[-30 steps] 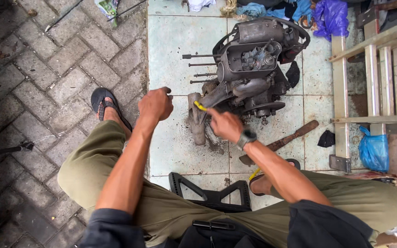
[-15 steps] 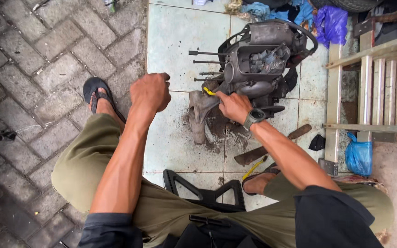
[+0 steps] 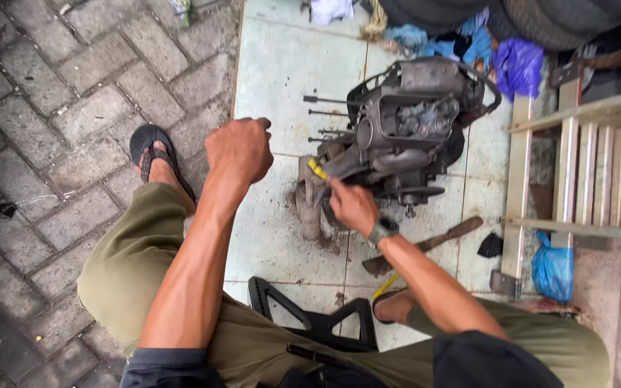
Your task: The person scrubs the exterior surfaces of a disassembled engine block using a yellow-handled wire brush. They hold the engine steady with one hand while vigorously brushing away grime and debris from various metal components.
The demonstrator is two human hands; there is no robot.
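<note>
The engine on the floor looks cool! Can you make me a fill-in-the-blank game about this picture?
1. The right hand holds a small tool with a ____ handle against the engine.
2. The left hand is closed in a ____ and holds nothing that shows.
3. The engine stands on pale ____, beside grey paving bricks.
4. A blue plastic ____ lies by the metal ladder.

Missing words: yellow; fist; tiles; bag
</note>
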